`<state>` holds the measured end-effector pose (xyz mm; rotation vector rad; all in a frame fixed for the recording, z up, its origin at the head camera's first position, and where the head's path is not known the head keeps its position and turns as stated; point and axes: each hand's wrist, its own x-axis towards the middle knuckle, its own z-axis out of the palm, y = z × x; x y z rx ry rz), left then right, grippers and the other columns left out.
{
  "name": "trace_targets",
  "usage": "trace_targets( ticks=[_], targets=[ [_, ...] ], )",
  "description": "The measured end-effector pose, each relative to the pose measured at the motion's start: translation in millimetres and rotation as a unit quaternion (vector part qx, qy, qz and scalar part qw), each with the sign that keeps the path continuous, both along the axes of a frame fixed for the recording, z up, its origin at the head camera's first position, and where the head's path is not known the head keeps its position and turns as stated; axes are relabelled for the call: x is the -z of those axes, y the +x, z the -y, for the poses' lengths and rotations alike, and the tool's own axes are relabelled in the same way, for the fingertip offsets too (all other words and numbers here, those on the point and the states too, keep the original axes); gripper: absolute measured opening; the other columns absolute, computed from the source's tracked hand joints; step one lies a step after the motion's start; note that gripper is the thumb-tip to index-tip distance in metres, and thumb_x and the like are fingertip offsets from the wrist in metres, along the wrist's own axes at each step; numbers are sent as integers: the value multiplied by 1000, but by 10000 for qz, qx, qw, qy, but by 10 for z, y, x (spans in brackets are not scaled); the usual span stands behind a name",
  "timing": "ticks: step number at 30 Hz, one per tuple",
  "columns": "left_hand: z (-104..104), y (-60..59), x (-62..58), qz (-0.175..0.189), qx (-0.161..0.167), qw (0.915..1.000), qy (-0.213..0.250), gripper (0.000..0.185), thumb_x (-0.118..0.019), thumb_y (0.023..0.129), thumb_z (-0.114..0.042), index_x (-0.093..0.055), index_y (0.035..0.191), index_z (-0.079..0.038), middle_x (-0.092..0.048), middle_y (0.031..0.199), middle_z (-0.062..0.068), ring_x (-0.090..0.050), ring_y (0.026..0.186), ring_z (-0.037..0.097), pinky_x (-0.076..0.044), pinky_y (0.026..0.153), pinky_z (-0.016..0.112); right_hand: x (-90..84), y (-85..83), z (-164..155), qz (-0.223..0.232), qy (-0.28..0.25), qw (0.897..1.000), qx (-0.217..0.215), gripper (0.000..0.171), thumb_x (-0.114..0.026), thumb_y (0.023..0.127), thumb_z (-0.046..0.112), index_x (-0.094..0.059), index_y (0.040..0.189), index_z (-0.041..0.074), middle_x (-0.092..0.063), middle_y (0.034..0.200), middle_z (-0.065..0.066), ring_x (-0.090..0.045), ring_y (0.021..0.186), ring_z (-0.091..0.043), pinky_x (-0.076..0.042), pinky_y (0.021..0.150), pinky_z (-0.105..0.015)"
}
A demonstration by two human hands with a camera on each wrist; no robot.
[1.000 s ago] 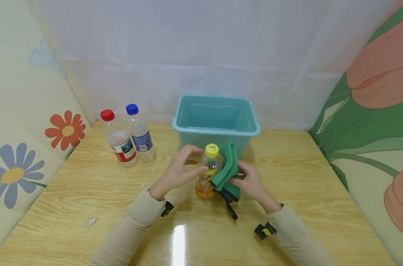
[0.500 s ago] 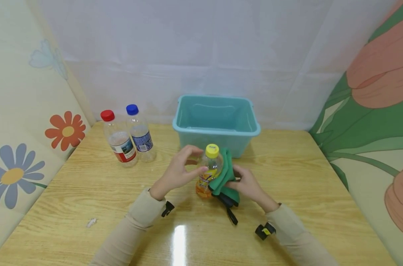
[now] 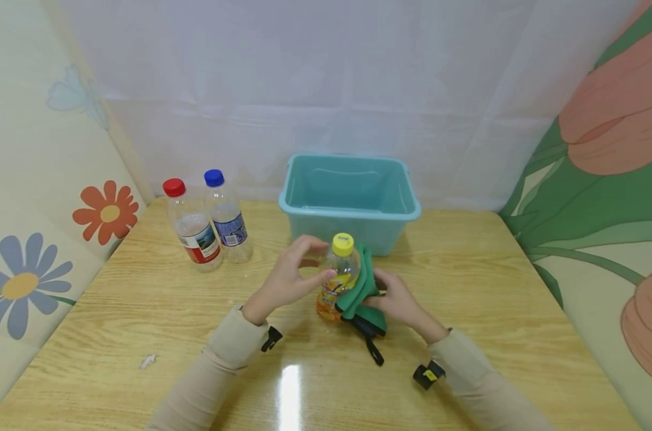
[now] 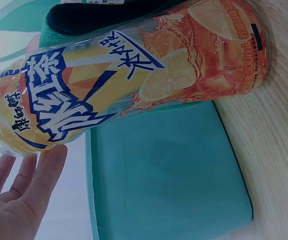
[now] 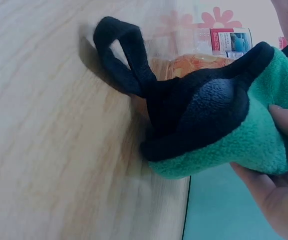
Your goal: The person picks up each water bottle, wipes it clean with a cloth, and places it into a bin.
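A plastic bottle of iced tea [image 3: 332,290] with a yellow cap stands upright on the table. My left hand [image 3: 293,272] holds it near the shoulder, thumb in front and fingers behind; in the left wrist view its fingertips [image 4: 54,157] are at the bottle's upper end. A folded green cloth [image 3: 365,284] with black edging lies against the bottle's right side. Its black hanging loop [image 5: 126,55] dangles low over the tabletop. My right hand [image 3: 398,299] grips the cloth between thumb and fingers, which show in the right wrist view at its right edge.
Behind the bottle stands a light blue plastic bin [image 3: 350,212]. To the left are a red-capped bottle [image 3: 197,236] and a blue-capped bottle [image 3: 230,227], side by side. A small white scrap [image 3: 148,361] lies at the front left of the wooden table [image 3: 466,269].
My right hand has moved slightly down and left with the cloth, whose top now sits lower beside the bottle. The left hand and the bottle have stayed in place.
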<state>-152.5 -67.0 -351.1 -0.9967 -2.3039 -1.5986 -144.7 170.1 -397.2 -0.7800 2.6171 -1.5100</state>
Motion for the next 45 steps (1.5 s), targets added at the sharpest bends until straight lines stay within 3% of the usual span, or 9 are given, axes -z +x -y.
trace_targets(
  ticks=[12,19,25,34,39,45],
  targets=[
    [-13,-14,-3,-70,80,9999,100,39,-71,78,-8,-52,110,3,-54,111,15,-56,99,24,-53,80,28,-81,86,9,26,-606,9959,668,43,-71,69,-8,-57,110,-7,-64,94,-20,-62,86,-29,-56,72,-30],
    [-8,-18,-2,-26,158,9997,168,39,-69,79,-6,-51,112,3,-53,112,16,-55,99,26,-53,82,32,-149,86,-22,63,-788,9948,644,45,-69,71,-9,-56,114,-6,-62,101,-21,-60,89,-24,-55,74,-30],
    [-6,-19,-4,0,190,9996,191,39,-70,78,-6,-52,112,4,-53,111,16,-55,100,26,-53,82,35,-218,113,-66,113,-1004,9927,655,44,-68,74,-7,-55,116,-4,-60,106,-22,-59,90,-13,-55,74,-29],
    [12,-13,1,81,223,9996,132,40,-69,80,-7,-52,114,4,-53,112,16,-56,100,26,-52,82,28,-305,130,-139,-234,-1222,9898,697,40,-67,72,-12,-57,111,-8,-59,103,-25,-59,84,-7,-55,72,-27],
    [21,-11,-7,165,193,9996,119,40,-69,80,-7,-52,114,4,-54,113,16,-55,101,26,-52,83,29,-312,138,-166,-259,-1279,9885,760,38,-67,74,-11,-57,110,-8,-60,103,-17,-59,84,-7,-55,72,-27],
    [26,-22,-15,195,285,9991,247,42,-69,79,-4,-52,116,6,-54,113,17,-56,101,27,-53,82,29,-279,148,-207,-384,-1343,9869,804,38,-67,73,-12,-57,110,-9,-60,99,7,-59,85,-6,-55,73,-27]
  ],
)
